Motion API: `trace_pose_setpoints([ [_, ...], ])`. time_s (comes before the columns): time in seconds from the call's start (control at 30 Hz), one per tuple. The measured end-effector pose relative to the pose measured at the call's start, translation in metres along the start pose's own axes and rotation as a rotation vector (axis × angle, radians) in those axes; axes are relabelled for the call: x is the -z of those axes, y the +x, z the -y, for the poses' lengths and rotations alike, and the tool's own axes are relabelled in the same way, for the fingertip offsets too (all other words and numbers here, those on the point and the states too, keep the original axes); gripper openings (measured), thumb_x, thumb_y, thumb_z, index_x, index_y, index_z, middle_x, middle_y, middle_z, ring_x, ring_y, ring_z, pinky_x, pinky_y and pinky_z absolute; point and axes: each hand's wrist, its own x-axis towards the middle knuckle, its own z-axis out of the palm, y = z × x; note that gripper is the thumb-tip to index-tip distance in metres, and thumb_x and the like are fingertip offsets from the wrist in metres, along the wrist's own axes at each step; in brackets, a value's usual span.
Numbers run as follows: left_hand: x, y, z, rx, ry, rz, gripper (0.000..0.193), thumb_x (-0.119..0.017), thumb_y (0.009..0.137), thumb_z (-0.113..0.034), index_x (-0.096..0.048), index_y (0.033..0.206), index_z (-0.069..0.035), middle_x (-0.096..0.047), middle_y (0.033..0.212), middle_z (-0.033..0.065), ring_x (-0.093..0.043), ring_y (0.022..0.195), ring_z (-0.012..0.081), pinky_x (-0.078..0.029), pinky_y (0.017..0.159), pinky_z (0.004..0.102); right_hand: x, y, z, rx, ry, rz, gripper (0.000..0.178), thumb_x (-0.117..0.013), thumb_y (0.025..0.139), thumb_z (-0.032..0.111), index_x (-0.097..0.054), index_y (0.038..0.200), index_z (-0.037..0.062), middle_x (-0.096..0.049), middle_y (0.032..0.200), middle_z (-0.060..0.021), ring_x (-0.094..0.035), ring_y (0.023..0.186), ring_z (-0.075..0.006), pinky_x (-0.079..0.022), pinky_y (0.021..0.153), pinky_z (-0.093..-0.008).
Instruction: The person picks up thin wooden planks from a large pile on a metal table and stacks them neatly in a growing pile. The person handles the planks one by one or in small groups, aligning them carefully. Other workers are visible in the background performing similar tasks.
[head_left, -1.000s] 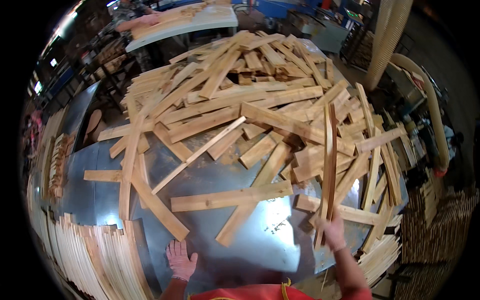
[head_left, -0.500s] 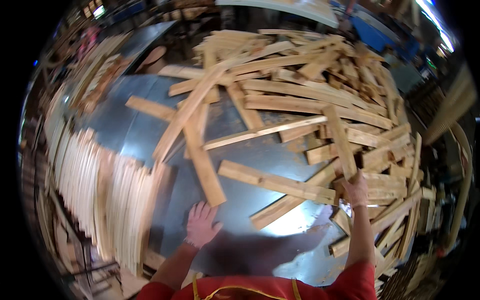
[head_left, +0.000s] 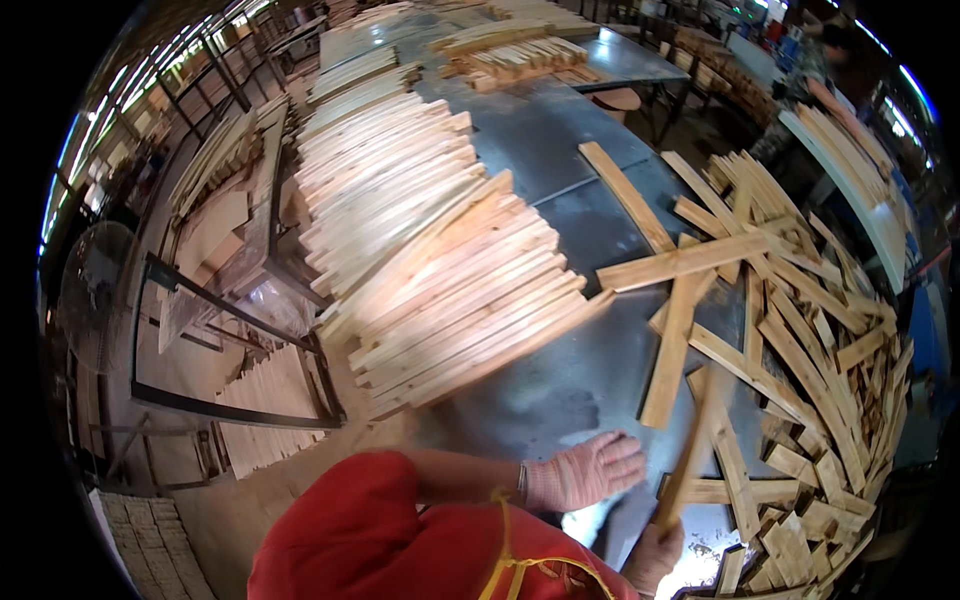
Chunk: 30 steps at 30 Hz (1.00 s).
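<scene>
My right hand [head_left: 655, 558], low at the right of my body, is closed around the lower end of a narrow wooden board [head_left: 692, 450]. That board stands up at a slant and is smeared by motion. Close by on its left is my left hand [head_left: 587, 470], in a pale knitted glove, with fingers stretched out and nothing in them. Beneath both hands lies the grey metal tabletop [head_left: 500, 418]. Loose boards are heaped on the right, among them one board [head_left: 670, 350] just beyond my left hand.
A long row of boards laid side by side [head_left: 430, 250] covers the table's left part. A black metal frame [head_left: 235, 405] stands on the floor at the left. Further stacks of boards [head_left: 515, 55] lie at the far end. Another person [head_left: 815, 75] is at the far right.
My view has swung left, bringing the board row to the middle. My right hand has drawn its board in towards my body. My left hand has come closer to the right one.
</scene>
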Motion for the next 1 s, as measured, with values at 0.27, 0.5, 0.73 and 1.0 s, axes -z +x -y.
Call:
trace_pose_setpoints([
  [0.27, 0.154, -0.129, 0.144, 0.590, 0.130, 0.375, 0.023, -0.058, 0.095, -0.022, -0.070, 0.091, -0.002, -0.069, 0.079, 0.0180, -0.069, 0.067, 0.0317, -0.052, 0.053, 0.0530, -0.131, 0.021, 0.170, 1.023, -0.355, 0.191, 0.063, -0.086, 0.085, 0.019, -0.064, 0.144, 0.0112, -0.068, 0.132, -0.0158, -0.061, 0.130, -0.0363, -0.050, 0.110, -0.0496],
  [0.5, 0.201, -0.240, 0.257, 1.219, 0.471, 0.443, 0.072, -0.061, 0.100, -0.056, -0.049, 0.160, -0.018, -0.047, 0.167, 0.0143, -0.034, 0.161, 0.0330, -0.041, 0.122, 0.0521, -0.147, 0.096, 0.106, 0.462, -0.602, 0.178, 0.080, -0.088, 0.083, 0.026, -0.054, 0.153, 0.0075, -0.058, 0.151, -0.0216, -0.055, 0.138, -0.0452, -0.046, 0.117, -0.0526],
  [0.73, 0.179, -0.243, 0.271, 1.283, 0.623, 0.502, 0.097, -0.077, 0.092, -0.042, -0.028, 0.173, -0.019, -0.042, 0.170, 0.0125, -0.047, 0.149, 0.0329, -0.043, 0.118, 0.0559, -0.166, 0.155, 0.076, 0.132, -0.709, 0.116, 0.090, -0.087, 0.080, 0.036, -0.047, 0.156, 0.0072, -0.057, 0.150, -0.0253, -0.058, 0.135, -0.0480, -0.050, 0.113, -0.0512],
  [1.0, 0.071, -0.155, 0.146, 0.624, 0.460, 0.508, 0.080, -0.069, 0.095, -0.050, -0.049, 0.160, -0.008, -0.043, 0.166, 0.0121, -0.034, 0.158, 0.0358, -0.025, 0.130, 0.0567, -0.114, 0.069, 0.078, -0.368, 1.050, 0.669, 0.065, -0.081, 0.090, 0.029, -0.056, 0.144, 0.0042, -0.070, 0.112, -0.0113, -0.071, 0.113, -0.0233, -0.057, 0.097, -0.0330],
])
